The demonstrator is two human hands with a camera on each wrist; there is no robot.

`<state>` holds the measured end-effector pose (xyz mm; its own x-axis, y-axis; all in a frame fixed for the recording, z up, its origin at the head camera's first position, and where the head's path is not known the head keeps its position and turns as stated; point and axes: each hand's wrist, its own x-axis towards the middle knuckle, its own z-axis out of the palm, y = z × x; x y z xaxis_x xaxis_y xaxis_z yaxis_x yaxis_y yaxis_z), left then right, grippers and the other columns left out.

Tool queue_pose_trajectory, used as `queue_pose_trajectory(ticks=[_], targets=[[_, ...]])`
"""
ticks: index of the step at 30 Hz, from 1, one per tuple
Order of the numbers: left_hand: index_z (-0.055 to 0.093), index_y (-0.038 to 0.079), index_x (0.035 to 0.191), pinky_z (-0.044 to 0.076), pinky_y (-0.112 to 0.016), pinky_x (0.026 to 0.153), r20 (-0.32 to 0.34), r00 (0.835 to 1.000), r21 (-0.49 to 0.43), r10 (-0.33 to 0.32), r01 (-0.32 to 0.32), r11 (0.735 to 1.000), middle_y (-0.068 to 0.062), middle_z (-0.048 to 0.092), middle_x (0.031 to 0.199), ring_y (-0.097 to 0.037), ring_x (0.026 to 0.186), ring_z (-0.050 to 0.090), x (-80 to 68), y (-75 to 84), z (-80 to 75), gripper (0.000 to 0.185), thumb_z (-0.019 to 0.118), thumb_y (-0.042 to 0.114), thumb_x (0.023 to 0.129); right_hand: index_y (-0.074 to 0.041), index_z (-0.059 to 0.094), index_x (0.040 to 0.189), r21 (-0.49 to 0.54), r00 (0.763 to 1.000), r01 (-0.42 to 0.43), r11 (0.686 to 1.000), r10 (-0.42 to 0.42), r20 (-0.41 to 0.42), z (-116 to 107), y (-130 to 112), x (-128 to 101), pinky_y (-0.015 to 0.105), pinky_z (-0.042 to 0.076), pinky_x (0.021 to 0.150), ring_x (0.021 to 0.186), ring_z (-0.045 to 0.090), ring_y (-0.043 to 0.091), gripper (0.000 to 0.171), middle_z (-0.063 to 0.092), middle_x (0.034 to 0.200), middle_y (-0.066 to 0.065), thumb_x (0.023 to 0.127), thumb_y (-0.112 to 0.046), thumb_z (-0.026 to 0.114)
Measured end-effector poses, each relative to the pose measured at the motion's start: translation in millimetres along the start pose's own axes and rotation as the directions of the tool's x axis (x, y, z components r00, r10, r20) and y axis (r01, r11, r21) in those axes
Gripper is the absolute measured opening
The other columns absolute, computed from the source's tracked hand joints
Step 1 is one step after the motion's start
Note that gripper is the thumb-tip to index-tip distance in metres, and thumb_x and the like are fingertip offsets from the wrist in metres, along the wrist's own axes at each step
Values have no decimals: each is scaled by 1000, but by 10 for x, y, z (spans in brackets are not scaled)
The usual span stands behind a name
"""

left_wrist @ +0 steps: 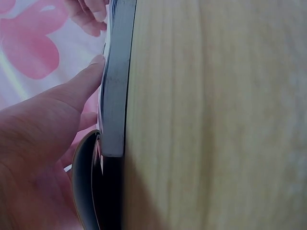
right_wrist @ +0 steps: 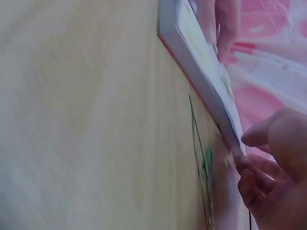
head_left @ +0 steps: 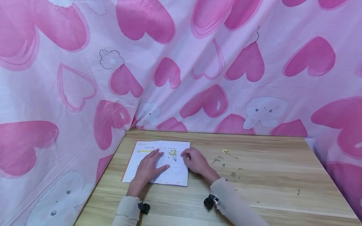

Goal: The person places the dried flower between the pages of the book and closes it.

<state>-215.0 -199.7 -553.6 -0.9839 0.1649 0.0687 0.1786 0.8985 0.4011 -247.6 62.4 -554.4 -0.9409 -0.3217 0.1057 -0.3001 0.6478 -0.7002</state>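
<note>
An open book [head_left: 175,176] with printed white pages lies on the table's left half. On its right page rests a small sprig of yellow flowers [head_left: 172,153] with thin green stems. My left hand [head_left: 148,166] lies over the middle of the book, fingers spread and straight, thumb on the right page. In the left wrist view the thumb [left_wrist: 91,76] presses the page beside the thick page block [left_wrist: 117,96]. At the book's right edge, my right hand [head_left: 195,160] has curled fingers. The right wrist view shows its thumb and fingers [right_wrist: 259,177] pinching the page edge.
Right of the book lie a yellow flower on a stem [head_left: 225,151], a green sprig [head_left: 217,159] and several small dried bits [head_left: 233,173] on the wooden table [head_left: 268,175]. A pink heart-patterned cloth [head_left: 175,103] hangs behind and to the sides.
</note>
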Motion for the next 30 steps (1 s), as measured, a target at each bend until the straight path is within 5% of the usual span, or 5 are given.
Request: queue_pose_trajectory(ticks=[7, 16, 21, 25, 30], targets=[[60, 21, 154, 39, -60, 127, 15, 1000, -21, -17, 17, 1000, -7, 45, 172, -35, 160, 42, -3, -7, 14, 76, 81, 60, 91, -10, 53, 160, -91, 996, -71, 993, 75, 38, -156, 225, 70, 54, 38, 129, 160, 42, 34, 54, 45, 171, 12, 109, -25, 65], [66, 12, 146, 39, -63, 126, -88, 993, 20, 75, -74, 997, -18, 54, 164, -41, 157, 44, -73, 62, 28, 67, 83, 49, 93, -13, 43, 166, -134, 992, -40, 990, 56, 115, -157, 291, 81, 54, 34, 132, 165, 33, 30, 62, 35, 178, 8, 112, -37, 59], [78, 11, 122, 56, -53, 104, -206, 939, 45, 276, -273, 961, -14, 75, 126, -34, 123, 67, -101, 268, 104, 37, 89, 26, 90, -12, 45, 165, -156, 996, -19, 988, 33, 85, -152, 295, 64, 55, 38, 129, 163, 37, 32, 64, 38, 176, 9, 110, -39, 62], [76, 16, 118, 55, -38, 90, -82, 920, -67, 384, -389, 919, 2, 71, 103, -15, 98, 61, -124, 485, 190, 31, 87, 31, 93, -12, 45, 165, -174, 997, -5, 985, 19, 81, -153, 295, 45, 56, 40, 128, 162, 39, 32, 64, 38, 176, 9, 110, -40, 61], [70, 21, 132, 49, -34, 97, 114, 914, -217, 388, -359, 908, 7, 66, 109, -8, 103, 54, -149, 628, 259, 48, 82, 49, 95, -12, 43, 166, -175, 996, 2, 985, 13, 83, -144, 284, 28, 57, 39, 128, 162, 38, 33, 64, 37, 176, 9, 111, -40, 60]])
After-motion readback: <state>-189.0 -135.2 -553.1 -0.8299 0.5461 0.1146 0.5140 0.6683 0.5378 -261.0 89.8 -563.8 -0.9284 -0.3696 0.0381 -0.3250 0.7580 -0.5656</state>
